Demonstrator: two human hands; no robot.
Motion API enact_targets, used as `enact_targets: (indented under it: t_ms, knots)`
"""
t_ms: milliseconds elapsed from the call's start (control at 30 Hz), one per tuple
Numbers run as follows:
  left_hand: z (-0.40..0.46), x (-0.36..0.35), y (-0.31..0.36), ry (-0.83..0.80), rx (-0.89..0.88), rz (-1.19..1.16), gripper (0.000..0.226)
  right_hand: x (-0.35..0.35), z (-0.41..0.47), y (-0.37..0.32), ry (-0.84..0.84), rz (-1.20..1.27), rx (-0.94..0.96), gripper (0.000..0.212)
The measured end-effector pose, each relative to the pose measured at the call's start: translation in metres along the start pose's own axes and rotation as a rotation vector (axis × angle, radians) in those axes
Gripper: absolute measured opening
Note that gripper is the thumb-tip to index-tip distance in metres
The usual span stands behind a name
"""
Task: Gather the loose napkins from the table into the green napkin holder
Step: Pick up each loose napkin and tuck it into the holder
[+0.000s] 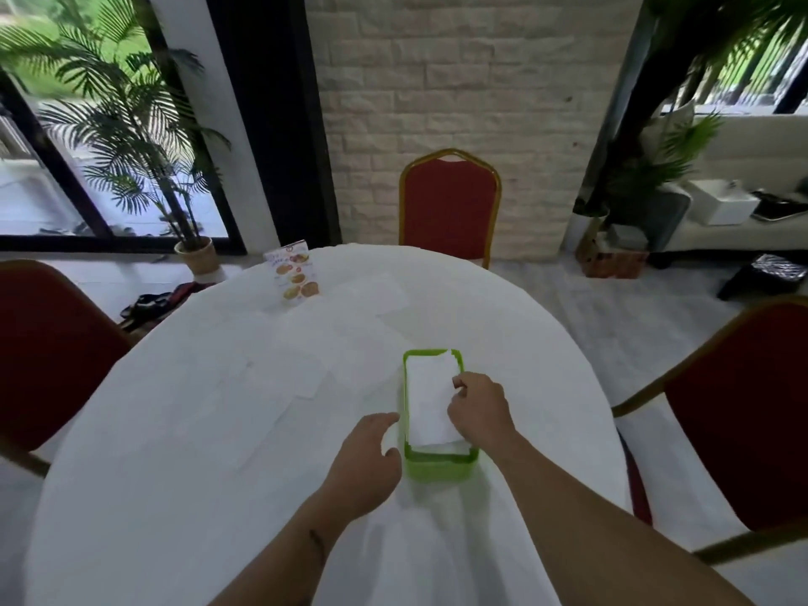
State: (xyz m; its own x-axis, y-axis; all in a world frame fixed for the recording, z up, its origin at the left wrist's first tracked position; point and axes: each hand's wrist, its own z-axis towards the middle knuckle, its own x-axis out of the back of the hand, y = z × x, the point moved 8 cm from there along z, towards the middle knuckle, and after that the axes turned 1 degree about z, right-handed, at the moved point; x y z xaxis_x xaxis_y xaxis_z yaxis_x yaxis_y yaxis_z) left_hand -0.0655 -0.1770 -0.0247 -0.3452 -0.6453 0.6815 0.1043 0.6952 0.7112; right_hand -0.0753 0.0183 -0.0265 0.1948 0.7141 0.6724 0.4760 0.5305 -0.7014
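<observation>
left hand (366, 457) open beside rectangular green plastic holder (437, 468); right hand (480, 408) pinches smooth white napkin (428, 404).

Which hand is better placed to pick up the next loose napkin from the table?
Left. The left hand is free beside the holder, nearer the loose napkins; the right hand rests on the stack inside.

Restaurant dining room, clothed table (218, 430), banquet chairs (450, 207), menu card (294, 277)

No legible text anywhere, menu card (294, 276) shows food photos, its print blurred (unreadable)
</observation>
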Motion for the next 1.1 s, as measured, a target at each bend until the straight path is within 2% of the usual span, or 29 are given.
enact_targets:
  t_ms: [67,200,300,367,433,533,633,733,900,967,1100]
  knots:
    - [0.004,-0.003,0.008,0.004,-0.044,0.059,0.051,0.003,0.003,0.000,-0.017,-0.026,0.012,0.045]
    - [0.007,-0.014,0.015,-0.052,-0.107,0.208,0.055,0.005,0.001,-0.003,-0.018,-0.222,0.051,0.033]
    - [0.008,-0.023,0.015,-0.089,-0.125,0.357,0.056,-0.004,-0.009,-0.020,-0.008,-0.484,0.279,0.050]
    - [0.010,-0.028,0.013,-0.117,-0.114,0.458,0.054,-0.023,-0.020,-0.023,-0.108,-0.650,0.424,0.047]
    - [0.011,-0.031,0.014,-0.140,-0.103,0.515,0.051,-0.036,-0.027,-0.014,-0.212,-0.742,0.456,0.037]
    - [0.011,-0.027,0.017,-0.097,-0.122,0.474,0.047,-0.035,-0.029,-0.012,-0.225,-0.723,0.443,0.034]
    - [0.009,-0.009,0.002,-0.005,-0.094,0.309,0.043,-0.031,-0.028,-0.032,-0.197,-0.633,0.457,0.043]
    - [0.008,0.020,-0.032,0.101,0.000,0.210,0.038,-0.042,-0.029,-0.058,-0.198,-0.463,0.477,0.050]
    - [0.004,0.073,-0.099,0.233,0.224,0.091,0.037,-0.088,-0.043,-0.088,-0.297,-0.315,0.522,0.045]
    - [0.004,0.083,-0.130,0.203,0.301,0.087,0.039,-0.109,-0.048,-0.092,-0.331,-0.322,0.517,0.044]
    - [-0.002,0.086,-0.184,0.018,0.434,0.208,0.053,-0.145,-0.059,-0.089,-0.396,-0.361,0.467,0.044]
